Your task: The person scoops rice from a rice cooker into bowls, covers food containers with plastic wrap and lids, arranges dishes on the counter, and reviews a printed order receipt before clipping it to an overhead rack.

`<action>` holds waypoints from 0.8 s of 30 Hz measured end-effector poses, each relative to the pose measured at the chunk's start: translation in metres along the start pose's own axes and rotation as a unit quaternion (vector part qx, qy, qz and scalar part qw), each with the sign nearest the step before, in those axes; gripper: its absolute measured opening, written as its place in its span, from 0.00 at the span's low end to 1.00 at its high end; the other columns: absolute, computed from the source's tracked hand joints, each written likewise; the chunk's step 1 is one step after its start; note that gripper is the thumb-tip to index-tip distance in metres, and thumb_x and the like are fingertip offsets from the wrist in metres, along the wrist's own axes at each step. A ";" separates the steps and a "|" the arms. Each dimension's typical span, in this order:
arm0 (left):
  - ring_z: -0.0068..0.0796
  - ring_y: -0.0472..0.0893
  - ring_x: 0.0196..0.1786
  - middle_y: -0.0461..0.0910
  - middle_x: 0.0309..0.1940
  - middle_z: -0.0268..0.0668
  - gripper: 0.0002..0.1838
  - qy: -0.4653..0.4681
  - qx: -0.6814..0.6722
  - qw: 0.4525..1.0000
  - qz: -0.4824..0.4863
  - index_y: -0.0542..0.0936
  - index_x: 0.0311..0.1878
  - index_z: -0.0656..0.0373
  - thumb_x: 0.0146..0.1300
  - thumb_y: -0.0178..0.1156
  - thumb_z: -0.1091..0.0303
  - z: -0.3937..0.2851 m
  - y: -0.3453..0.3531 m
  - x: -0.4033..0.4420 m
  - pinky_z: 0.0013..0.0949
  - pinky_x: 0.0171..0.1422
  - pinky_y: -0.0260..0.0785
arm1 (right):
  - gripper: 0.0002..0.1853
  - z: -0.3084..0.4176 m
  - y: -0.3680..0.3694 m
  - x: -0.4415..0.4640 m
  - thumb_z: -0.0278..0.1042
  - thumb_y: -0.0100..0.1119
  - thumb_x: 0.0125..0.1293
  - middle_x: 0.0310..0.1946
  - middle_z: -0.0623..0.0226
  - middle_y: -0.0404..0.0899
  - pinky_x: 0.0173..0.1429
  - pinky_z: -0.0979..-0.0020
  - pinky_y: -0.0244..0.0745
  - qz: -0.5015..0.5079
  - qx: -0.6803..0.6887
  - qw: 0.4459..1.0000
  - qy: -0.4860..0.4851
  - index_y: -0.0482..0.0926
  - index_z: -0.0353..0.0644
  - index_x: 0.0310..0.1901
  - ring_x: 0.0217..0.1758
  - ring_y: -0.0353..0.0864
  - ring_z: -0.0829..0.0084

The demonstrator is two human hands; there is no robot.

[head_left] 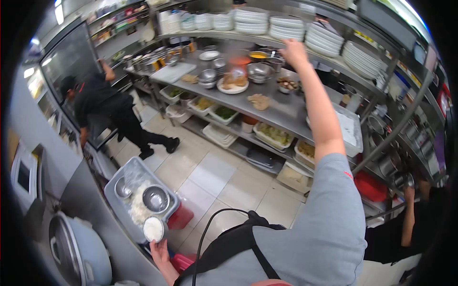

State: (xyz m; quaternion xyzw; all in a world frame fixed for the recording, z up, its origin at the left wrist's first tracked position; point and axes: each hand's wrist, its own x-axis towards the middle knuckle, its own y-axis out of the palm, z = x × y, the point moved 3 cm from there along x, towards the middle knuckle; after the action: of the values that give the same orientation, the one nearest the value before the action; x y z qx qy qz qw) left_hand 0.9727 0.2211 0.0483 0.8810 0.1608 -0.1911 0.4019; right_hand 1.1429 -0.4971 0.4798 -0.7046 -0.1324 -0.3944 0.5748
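Note:
Low at the left, my left hand (161, 251) is closed around a cup (154, 229) filled with what looks like white rice. The cup is beside the near edge of a pale plastic tub (113, 177), which contains loose white rice (139, 206), a metal bowl (156, 199) and a smaller metal bowl (123, 188). My right arm stretches up and forward, its hand (295, 53) at the shelf edge just below a stack of white plates (287, 27). Its fingers look curled in; whether they grip anything is too small to make out.
A steel counter (214, 97) with bowls and a plate of food (233, 85) runs across the front, food tubs beneath it. A co-worker in black (107, 105) leans at the left; another co-worker (405, 224) is at the right. A large lidded pot (78, 250) stands lower left.

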 end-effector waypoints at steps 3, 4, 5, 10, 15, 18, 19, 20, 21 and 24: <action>0.40 0.72 0.47 0.70 0.46 0.45 0.22 -0.021 0.019 0.999 0.020 0.68 0.48 0.65 0.50 0.58 0.66 0.027 0.029 0.014 0.42 0.54 0.64 | 0.22 -0.153 -0.033 0.004 0.42 0.60 0.47 0.43 0.53 0.74 0.50 0.63 0.68 0.057 -0.039 0.990 0.127 0.76 0.41 0.44 0.47 0.73 0.57; 0.40 0.72 0.47 0.70 0.46 0.46 0.23 -0.013 0.025 1.000 0.011 0.68 0.49 0.65 0.50 0.58 0.66 0.036 0.043 0.016 0.43 0.55 0.64 | 0.19 -0.217 -0.024 0.016 0.42 0.59 0.47 0.41 0.52 0.76 0.48 0.62 0.70 0.117 -0.081 0.977 0.160 0.77 0.40 0.40 0.44 0.75 0.57; 0.40 0.72 0.48 0.70 0.47 0.46 0.23 -0.004 0.031 0.999 0.001 0.68 0.49 0.65 0.51 0.58 0.66 0.045 0.058 0.020 0.43 0.55 0.64 | 0.17 -0.269 -0.023 0.021 0.41 0.57 0.47 0.38 0.52 0.77 0.46 0.62 0.71 0.133 -0.115 0.970 0.167 0.78 0.37 0.36 0.42 0.76 0.55; 0.40 0.70 0.49 0.69 0.47 0.45 0.22 -0.025 0.019 1.000 0.006 0.68 0.49 0.64 0.51 0.58 0.66 0.101 0.131 0.058 0.44 0.53 0.66 | 0.17 -0.390 -0.062 0.020 0.30 0.40 0.57 0.53 0.54 0.67 0.56 0.55 0.63 0.126 -0.201 0.916 0.324 0.73 0.40 0.47 0.57 0.66 0.57; 0.36 0.67 0.51 0.67 0.47 0.41 0.24 -0.006 0.041 0.999 0.007 0.67 0.48 0.63 0.48 0.60 0.65 0.142 0.216 0.065 0.42 0.52 0.66 | 0.21 -0.446 -0.068 0.047 0.32 0.33 0.62 0.64 0.67 0.51 0.60 0.40 0.49 0.110 -0.323 0.885 0.316 0.63 0.49 0.57 0.66 0.50 0.62; 0.36 0.67 0.51 0.67 0.47 0.41 0.24 -0.008 0.052 0.998 0.019 0.67 0.48 0.63 0.48 0.60 0.65 0.156 0.248 0.063 0.41 0.54 0.65 | 0.20 -0.468 -0.058 0.064 0.30 0.36 0.60 0.61 0.61 0.57 0.60 0.45 0.54 0.044 -0.353 0.904 0.238 0.63 0.48 0.56 0.62 0.59 0.60; 0.35 0.67 0.51 0.67 0.47 0.41 0.24 -0.015 0.055 0.998 0.019 0.67 0.48 0.63 0.48 0.60 0.65 0.160 0.255 0.062 0.40 0.54 0.64 | 0.20 -0.484 -0.051 0.076 0.30 0.38 0.59 0.57 0.57 0.61 0.59 0.50 0.57 0.158 -0.339 0.900 0.222 0.66 0.45 0.54 0.59 0.62 0.58; 0.35 0.67 0.51 0.67 0.47 0.40 0.24 -0.021 0.059 0.998 0.017 0.67 0.48 0.63 0.48 0.60 0.65 0.161 0.259 0.061 0.39 0.55 0.64 | 0.19 -0.502 -0.041 0.086 0.29 0.41 0.58 0.54 0.54 0.66 0.58 0.55 0.60 0.273 -0.322 0.884 0.202 0.68 0.43 0.52 0.56 0.66 0.56; 0.36 0.67 0.52 0.67 0.48 0.41 0.23 -0.025 0.062 0.998 0.012 0.67 0.48 0.63 0.49 0.59 0.65 0.163 0.260 0.062 0.39 0.57 0.62 | 0.17 -0.544 -0.020 0.099 0.28 0.45 0.55 0.46 0.49 0.72 0.55 0.61 0.65 0.257 -0.305 0.903 0.159 0.71 0.39 0.47 0.50 0.70 0.52; 0.37 0.66 0.54 0.67 0.49 0.42 0.22 -0.038 0.047 0.998 0.021 0.67 0.48 0.64 0.50 0.59 0.67 0.168 0.263 0.067 0.41 0.58 0.62 | 0.15 -0.508 -0.029 0.095 0.30 0.38 0.58 0.48 0.51 0.71 0.55 0.57 0.64 0.208 -0.280 0.917 0.195 0.74 0.43 0.44 0.53 0.68 0.54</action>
State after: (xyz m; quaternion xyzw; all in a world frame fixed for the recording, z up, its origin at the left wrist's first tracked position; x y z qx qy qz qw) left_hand 1.1119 -0.0644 0.0855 0.8941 0.1175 -0.2237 0.3698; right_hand 0.9817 -0.9789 0.5819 -0.7575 0.2473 -0.4165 0.4377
